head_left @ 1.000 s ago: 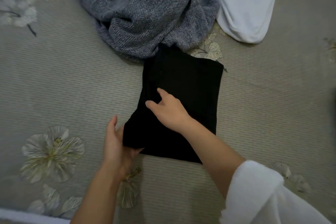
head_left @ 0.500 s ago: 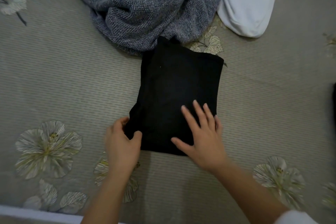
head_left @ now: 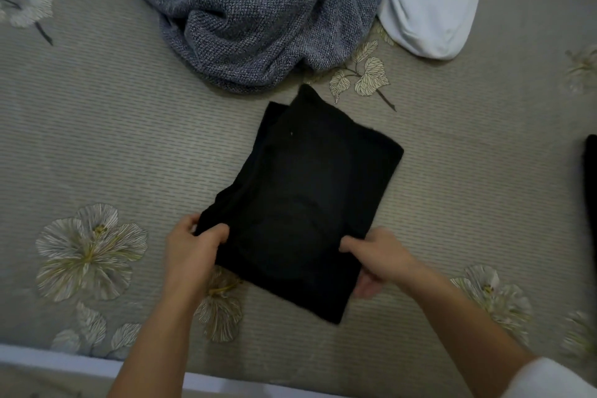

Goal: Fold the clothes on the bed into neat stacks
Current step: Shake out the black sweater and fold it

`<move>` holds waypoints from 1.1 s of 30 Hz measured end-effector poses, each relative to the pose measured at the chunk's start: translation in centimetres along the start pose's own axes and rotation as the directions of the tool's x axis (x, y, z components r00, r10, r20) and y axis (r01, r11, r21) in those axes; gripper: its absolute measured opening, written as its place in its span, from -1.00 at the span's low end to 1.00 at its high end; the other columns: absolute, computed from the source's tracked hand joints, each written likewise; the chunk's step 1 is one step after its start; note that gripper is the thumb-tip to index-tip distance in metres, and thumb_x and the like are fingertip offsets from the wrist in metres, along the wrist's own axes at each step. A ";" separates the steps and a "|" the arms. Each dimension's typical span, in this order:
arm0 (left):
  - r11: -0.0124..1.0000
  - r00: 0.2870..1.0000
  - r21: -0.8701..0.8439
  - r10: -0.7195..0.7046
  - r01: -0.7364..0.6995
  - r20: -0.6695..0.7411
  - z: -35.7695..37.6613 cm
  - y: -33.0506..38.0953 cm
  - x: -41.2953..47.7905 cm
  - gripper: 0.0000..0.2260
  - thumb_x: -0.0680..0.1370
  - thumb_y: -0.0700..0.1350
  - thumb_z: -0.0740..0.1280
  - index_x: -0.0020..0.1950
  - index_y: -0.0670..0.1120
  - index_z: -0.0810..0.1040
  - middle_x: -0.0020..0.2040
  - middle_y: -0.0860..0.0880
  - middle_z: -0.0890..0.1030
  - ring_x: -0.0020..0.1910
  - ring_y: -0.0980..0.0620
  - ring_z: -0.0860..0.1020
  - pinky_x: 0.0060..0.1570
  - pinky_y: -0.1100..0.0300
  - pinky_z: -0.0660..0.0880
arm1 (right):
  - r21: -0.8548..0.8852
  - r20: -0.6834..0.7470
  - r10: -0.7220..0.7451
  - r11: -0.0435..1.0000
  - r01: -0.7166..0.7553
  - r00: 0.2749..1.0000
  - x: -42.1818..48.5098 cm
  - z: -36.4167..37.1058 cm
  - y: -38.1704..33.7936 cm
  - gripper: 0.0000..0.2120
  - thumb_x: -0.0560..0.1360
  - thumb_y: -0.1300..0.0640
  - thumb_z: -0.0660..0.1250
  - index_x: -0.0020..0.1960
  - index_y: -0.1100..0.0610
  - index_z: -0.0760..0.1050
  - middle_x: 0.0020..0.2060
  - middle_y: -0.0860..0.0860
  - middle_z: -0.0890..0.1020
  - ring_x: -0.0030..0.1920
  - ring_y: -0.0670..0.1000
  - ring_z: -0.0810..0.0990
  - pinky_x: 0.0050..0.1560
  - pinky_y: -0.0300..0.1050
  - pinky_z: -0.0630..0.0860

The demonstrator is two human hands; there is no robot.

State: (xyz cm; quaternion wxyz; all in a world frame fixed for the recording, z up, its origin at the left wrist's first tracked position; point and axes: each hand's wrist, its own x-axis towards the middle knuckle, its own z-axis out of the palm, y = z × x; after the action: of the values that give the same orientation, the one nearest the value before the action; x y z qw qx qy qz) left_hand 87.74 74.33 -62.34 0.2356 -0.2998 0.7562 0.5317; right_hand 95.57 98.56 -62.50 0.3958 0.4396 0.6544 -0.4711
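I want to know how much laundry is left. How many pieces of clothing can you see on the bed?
4: a folded black garment held in both hands, a crumpled grey knit sweater beyond it, a white garment at top right, and a dark piece cut off at the right edge. More may lie outside the view.

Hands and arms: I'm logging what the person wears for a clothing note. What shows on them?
Both hands, left and right, are bare: no gloves, rings or watch visible. The left forearm is uncovered. A white sleeve covers the right arm near the elbow.

Left hand (head_left: 190, 252) and right hand (head_left: 379, 260): both forearms extended forward, fingers curled, each pinching a near corner of the black garment (head_left: 307, 203).
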 end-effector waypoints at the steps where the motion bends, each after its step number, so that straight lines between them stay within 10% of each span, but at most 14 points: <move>1: 1.000 0.998 0.013 0.029 -0.029 -0.056 -0.5 0.0 0.1 -0.74 0.36 -0.30 0.36 -0.05 0.00 0.53 -0.13 -0.07 0.64 -0.21 -0.02 0.62 -0.26 0.10 0.52 | -0.090 0.164 0.093 0.993 -0.080 0.982 -0.8 0.7 0.3 -0.65 0.52 0.04 0.20 -0.20 0.35 0.46 -0.48 0.21 0.63 -0.51 0.12 0.62 -0.50 -0.16 0.54; 4: 0.993 0.970 0.019 0.116 -0.115 -0.212 -1.8 -0.3 0.6 -0.60 0.38 -0.29 0.40 0.14 0.03 0.45 -0.02 -0.07 0.59 -0.17 0.01 0.60 -0.26 0.13 0.50 | -0.385 0.442 0.206 0.923 -0.022 0.873 -2.6 2.8 1.1 -0.57 0.59 0.03 0.08 -0.27 0.29 0.48 -0.45 0.13 0.63 -0.50 0.01 0.60 -0.49 -0.25 0.52; 8: 0.931 0.843 0.228 0.358 -0.286 -0.402 -1.6 -0.7 0.2 -0.46 0.47 -0.19 0.36 0.41 -0.15 0.27 0.35 -0.18 0.38 0.33 -0.09 0.38 0.33 -0.05 0.33 | -0.354 0.077 -0.399 0.846 0.399 0.914 -2.7 3.2 0.2 -0.74 0.54 0.01 0.24 -0.23 0.12 0.55 -0.35 0.02 0.65 -0.35 -0.08 0.60 -0.25 -0.08 0.58; 11: 0.717 0.738 0.512 0.640 -0.474 -0.213 1.3 -1.7 -2.2 -0.46 0.47 -0.13 0.25 0.44 -0.22 0.27 0.48 -0.25 0.21 0.48 -0.16 0.12 0.44 -0.03 -0.01 | -0.469 -0.233 -0.805 0.584 0.663 0.545 -2.0 3.5 -2.2 -0.82 0.57 0.02 0.22 0.07 0.01 0.56 -0.06 -0.12 0.63 -0.04 -0.16 0.57 0.00 -0.16 0.52; 13: 0.585 0.743 0.625 0.669 -0.517 -0.013 3.6 -3.1 -4.0 -0.44 0.53 -0.01 0.14 0.51 -0.13 0.19 0.55 -0.20 0.09 0.54 -0.12 -0.01 0.45 -0.02 -0.13 | -0.667 -0.168 -0.893 0.415 0.619 0.417 -0.3 4.0 -3.6 -0.58 0.59 -0.01 0.17 0.43 0.06 0.35 0.39 -0.01 0.42 0.42 -0.02 0.32 0.40 -0.02 0.28; 17: 0.576 0.880 0.752 0.475 -0.321 0.012 5.2 -6.8 -4.7 -0.39 0.56 0.18 -0.09 0.58 -0.02 -0.03 0.56 -0.13 -0.20 0.53 -0.10 -0.27 0.47 -0.17 -0.17 | -0.913 0.070 -0.836 0.166 0.372 0.544 3.7 3.8 -5.8 -0.42 0.61 -0.18 -0.05 0.53 -0.18 -0.25 0.55 -0.05 -0.23 0.52 0.08 -0.35 0.44 0.25 -0.32; 28: 0.617 0.931 0.760 0.362 -0.205 -0.042 5.3 -7.8 -3.6 -0.38 0.54 0.24 -0.09 0.57 0.06 -0.09 0.56 -0.23 -0.17 0.52 -0.23 -0.25 0.42 -0.32 -0.01 | -0.858 0.291 -0.689 0.119 0.499 0.664 6.5 -0.7 -9.7 -0.54 0.64 -0.12 -0.09 0.44 -0.44 -0.19 0.54 -0.16 -0.22 0.53 0.04 -0.32 0.45 0.30 -0.21; 33: 0.657 0.924 0.708 0.382 -0.259 -0.015 5.0 -7.5 -3.7 -0.41 0.58 0.23 -0.03 0.56 0.10 -0.10 0.56 -0.19 -0.19 0.51 -0.15 -0.30 0.44 -0.24 -0.08 | -0.681 -0.119 -0.784 0.511 0.525 0.609 6.0 -1.8 -8.9 -0.23 0.46 -0.07 0.39 0.54 -0.07 0.06 0.51 0.08 0.11 0.49 0.13 0.13 0.46 0.13 0.17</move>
State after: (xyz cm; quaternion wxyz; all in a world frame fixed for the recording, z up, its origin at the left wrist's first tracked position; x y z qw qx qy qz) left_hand 95.86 77.88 -66.43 0.1702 -0.0931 0.9570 0.2158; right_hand 85.10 100.05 -65.27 0.1473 0.0949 0.9503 -0.2571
